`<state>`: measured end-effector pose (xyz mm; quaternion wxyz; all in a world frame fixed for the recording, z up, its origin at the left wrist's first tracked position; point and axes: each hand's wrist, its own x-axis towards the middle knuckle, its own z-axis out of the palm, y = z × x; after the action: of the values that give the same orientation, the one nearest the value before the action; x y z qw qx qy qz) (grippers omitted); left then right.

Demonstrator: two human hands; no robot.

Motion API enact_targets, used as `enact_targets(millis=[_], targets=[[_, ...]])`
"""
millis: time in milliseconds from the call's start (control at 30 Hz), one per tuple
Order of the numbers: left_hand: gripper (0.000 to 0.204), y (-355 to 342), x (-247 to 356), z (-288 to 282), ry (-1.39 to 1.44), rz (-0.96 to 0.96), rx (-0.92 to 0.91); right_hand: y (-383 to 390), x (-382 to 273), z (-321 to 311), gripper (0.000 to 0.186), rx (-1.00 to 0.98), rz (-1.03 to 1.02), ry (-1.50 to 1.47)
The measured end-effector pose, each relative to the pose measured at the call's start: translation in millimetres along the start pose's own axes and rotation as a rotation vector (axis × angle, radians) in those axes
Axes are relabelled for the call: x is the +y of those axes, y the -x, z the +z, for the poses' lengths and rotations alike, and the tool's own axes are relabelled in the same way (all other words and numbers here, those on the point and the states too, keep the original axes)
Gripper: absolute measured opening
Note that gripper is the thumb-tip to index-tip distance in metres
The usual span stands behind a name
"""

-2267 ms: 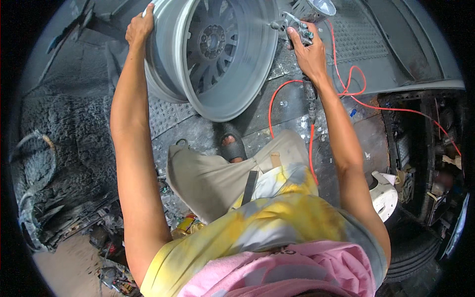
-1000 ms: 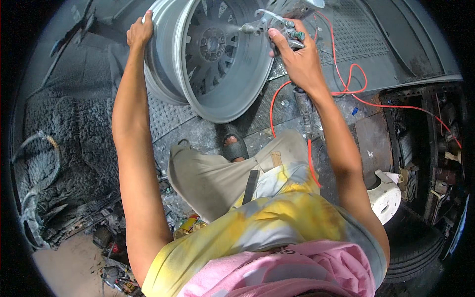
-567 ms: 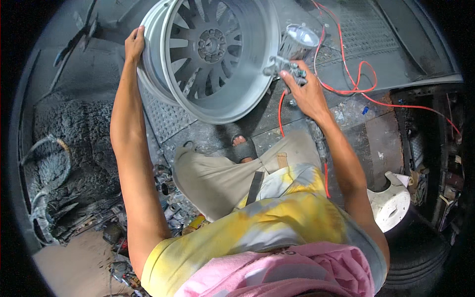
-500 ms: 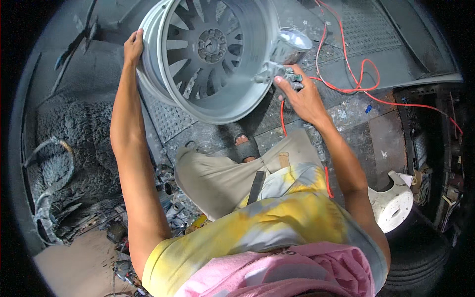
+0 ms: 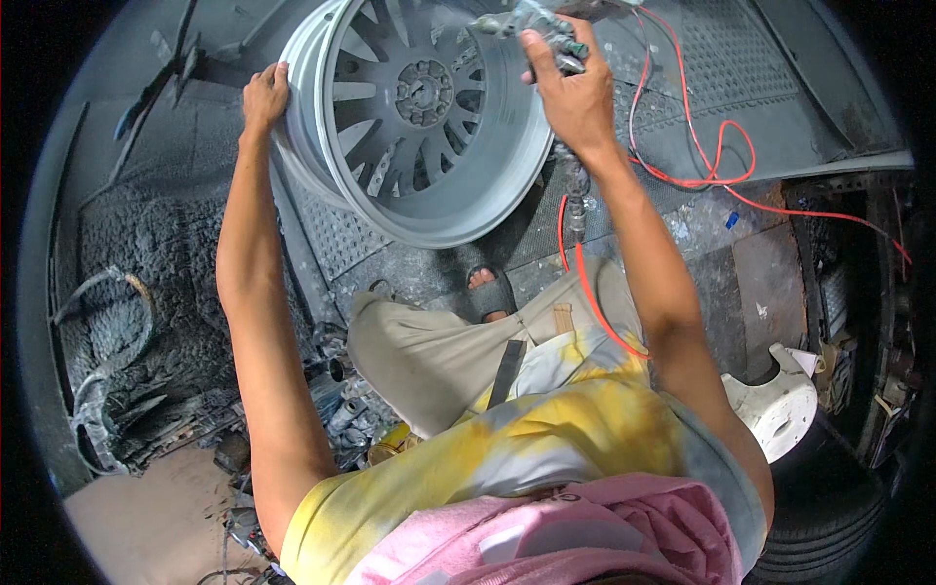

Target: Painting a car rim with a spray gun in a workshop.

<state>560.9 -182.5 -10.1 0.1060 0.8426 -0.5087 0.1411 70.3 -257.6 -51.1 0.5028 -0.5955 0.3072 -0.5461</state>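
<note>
A grey alloy wheel rim (image 5: 444, 222) stands tilted in front of me, its hollow inner side and spokes facing me. My left hand (image 5: 265, 95) grips the rim's left outer edge, fingers partly hidden behind it. In my right hand (image 5: 577, 102) is a spray gun (image 5: 531, 27), closed in my fingers at the upper right of the rim. The gun's nozzle is over the rim's opening, apart from its wall; the gun is smeared by motion. An orange-red air hose (image 5: 597, 302) hangs from its handle, down past my right forearm.
More red hose (image 5: 717, 146) loops over the grey floor mats at the right. A white curved part (image 5: 783, 405) and a black tire (image 5: 819, 517) lie at lower right. Small cluttered parts (image 5: 351, 414) sit at lower left. My sandalled foot (image 5: 485, 291) is just below the rim.
My right hand has moved the spray gun up and away from me along the rim's right side. The hose has swung into view below it. My left hand and the rim barely move.
</note>
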Motion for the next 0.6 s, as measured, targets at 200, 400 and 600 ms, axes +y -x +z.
enact_targets(millis=[200, 400, 600], targets=[[0.051, 0.8, 12.3, -7.3, -0.046, 0.080, 0.010, -15.8, 33.1, -28.1, 0.038, 0.124, -0.037, 0.383], [0.050, 2.3, 16.0, -6.6, -0.065, 0.114, 0.032, 10.7, 41.4, -60.2, 0.037, -0.041, -0.025, 0.484], [0.051, 5.2, 22.6, 4.9, 0.086, 0.110, 0.103, 55.2, 24.6, -85.8, 0.040, -0.321, 0.306, 0.518]])
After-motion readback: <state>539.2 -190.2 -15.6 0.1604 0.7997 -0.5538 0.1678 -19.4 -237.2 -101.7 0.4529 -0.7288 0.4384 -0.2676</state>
